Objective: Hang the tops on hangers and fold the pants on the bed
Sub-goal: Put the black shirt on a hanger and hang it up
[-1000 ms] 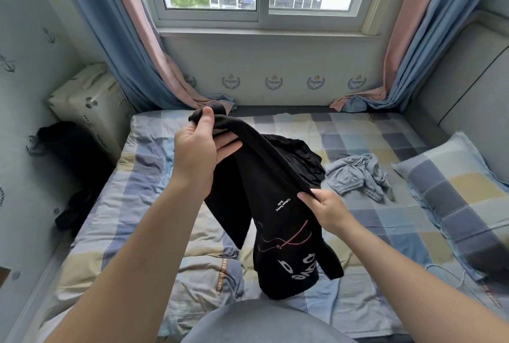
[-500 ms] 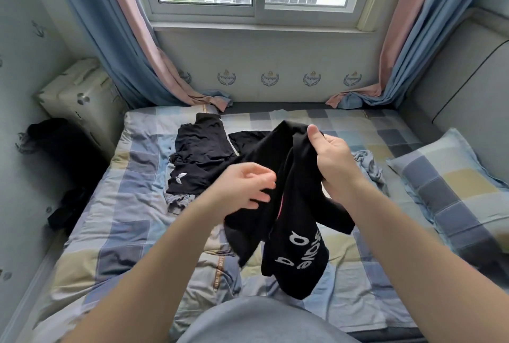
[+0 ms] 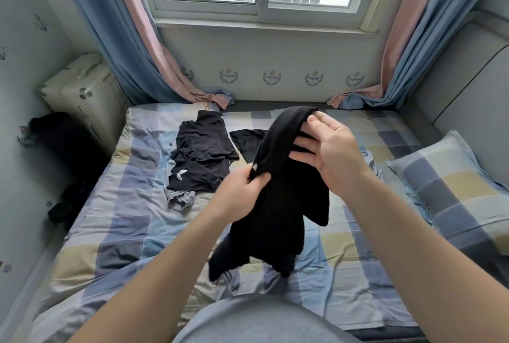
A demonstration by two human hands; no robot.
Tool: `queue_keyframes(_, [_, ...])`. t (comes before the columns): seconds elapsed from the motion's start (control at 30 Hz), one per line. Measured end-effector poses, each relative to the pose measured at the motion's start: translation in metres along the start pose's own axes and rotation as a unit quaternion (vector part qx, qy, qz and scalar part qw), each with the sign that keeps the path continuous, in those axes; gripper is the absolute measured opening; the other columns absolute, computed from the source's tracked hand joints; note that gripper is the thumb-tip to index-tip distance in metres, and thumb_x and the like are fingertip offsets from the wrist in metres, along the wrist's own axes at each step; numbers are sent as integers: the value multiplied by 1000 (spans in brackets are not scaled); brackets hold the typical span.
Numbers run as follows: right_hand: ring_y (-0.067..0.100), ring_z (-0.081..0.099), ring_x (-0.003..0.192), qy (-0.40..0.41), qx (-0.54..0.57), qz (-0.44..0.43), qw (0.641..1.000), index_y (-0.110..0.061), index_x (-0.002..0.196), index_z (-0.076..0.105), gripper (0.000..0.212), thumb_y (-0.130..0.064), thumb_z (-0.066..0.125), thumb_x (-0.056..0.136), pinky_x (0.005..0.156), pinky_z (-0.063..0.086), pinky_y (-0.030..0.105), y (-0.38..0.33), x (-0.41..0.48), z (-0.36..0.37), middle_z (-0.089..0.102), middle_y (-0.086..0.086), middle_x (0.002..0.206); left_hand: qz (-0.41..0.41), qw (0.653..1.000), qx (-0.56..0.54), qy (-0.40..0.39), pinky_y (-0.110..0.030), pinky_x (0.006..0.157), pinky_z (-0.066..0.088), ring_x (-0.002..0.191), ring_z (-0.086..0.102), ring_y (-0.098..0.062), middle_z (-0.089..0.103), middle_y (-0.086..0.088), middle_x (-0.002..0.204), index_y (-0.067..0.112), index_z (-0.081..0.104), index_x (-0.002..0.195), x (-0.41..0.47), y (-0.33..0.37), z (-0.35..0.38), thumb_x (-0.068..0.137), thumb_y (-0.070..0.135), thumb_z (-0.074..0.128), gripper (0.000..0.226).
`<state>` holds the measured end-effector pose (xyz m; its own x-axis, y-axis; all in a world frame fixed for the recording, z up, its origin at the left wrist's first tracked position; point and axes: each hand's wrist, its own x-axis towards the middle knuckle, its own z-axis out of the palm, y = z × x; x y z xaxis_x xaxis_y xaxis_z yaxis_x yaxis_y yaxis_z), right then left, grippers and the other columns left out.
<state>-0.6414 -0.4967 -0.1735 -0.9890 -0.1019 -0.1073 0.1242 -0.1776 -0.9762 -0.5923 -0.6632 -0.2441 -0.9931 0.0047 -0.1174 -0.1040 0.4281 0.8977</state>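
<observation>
Hanging black top [image 3: 281, 205], draped over straight, released right fingers [image 3: 305, 141], pinched by left fingers [image 3: 260, 178], above checked bed [image 3: 124, 205]

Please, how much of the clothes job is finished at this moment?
Done: nothing visibly; no hanger shows and no folded pants. In hand: a black garment, pinched by the left hand and draped over the right hand. Remaining: the black logo garment, another black piece and a grey crumpled item lying loose on the bed.
</observation>
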Motion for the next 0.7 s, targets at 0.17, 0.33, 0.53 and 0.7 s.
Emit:
queue_keyframes(0.17, [18, 70, 102, -29, -98, 23, 994, -17, 119, 62, 19, -15, 54, 102, 91, 58, 41, 17, -13, -11, 72, 5, 117, -82, 969, -184, 145, -56, 94, 54, 99, 70, -31, 75, -8, 98, 20, 71, 94, 4, -3, -25, 92, 42, 57, 26])
queue_keyframes(0.33, [18, 72, 89, -128, -209, 70, 967, -13, 106, 67, 12, -20, 64, 96, 80, 56, 34, 46, -29, -4, 75, 6, 105, -125, 924, -312, 181, -48, 80, 51, 92, 65, -31, 70, -11, 100, 19, 68, 93, 4, 6, -39, 97, 35, 60, 18])
queue_keyframes(0.53, [-12, 60, 98, -232, -266, 74, 933, -28, 136, 41, 61, -18, 76, 87, 71, 45, 3, 74, -42, 13, 57, -18, 118, -94, 913, -377, 121, -43, 71, 62, 85, 75, -29, 75, -12, 98, 11, 70, 100, -7, 32, -39, 100, 17, 59, 12])
queue_keyframes(0.7, [6, 64, 97, -140, -309, -3, 941, -32, 111, 62, 26, -16, 67, 91, 88, 53, 34, 91, -26, 8, 69, -11, 101, -83, 922, -369, 80, -41, 71, 62, 85, 75, -30, 75, -16, 97, 6, 65, 99, -11, 42, -42, 100, 17, 58, 13])
